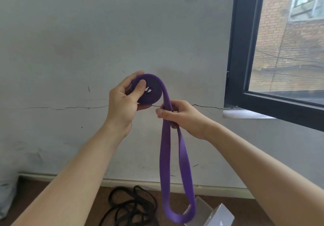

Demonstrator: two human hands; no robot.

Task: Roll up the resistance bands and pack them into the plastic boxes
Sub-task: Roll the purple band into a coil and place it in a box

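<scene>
Hands number two, both raised in front of a pale, cracked wall (70,50). One purple band (164,148) runs between them, and it is partly rolled. The left hand (122,101) grips the rolled part, a flat coil (155,95) held on edge. Its thumb presses on the near face of the coil and its fingers curl round the far side.

From the top right of the coil the band comes down in a short stretch to the right hand (182,117), just beside and slightly below the left. The right hand pinches the band between thumb and curled fingers, squeezing its two strands together. Below this pinch the two strands part and hang as one long loose loop, whose bottom swings low near the floor (31,190).

On the floor, left of the hanging loop, lies a tangle of thin black bands (133,206); how many cannot be told. At the bottom edge, behind the foot of the loop, stands clear plastic box (222,215) material. Whether it is one box or two is not plain. One dark-framed window (242,50) fills the upper right.
</scene>
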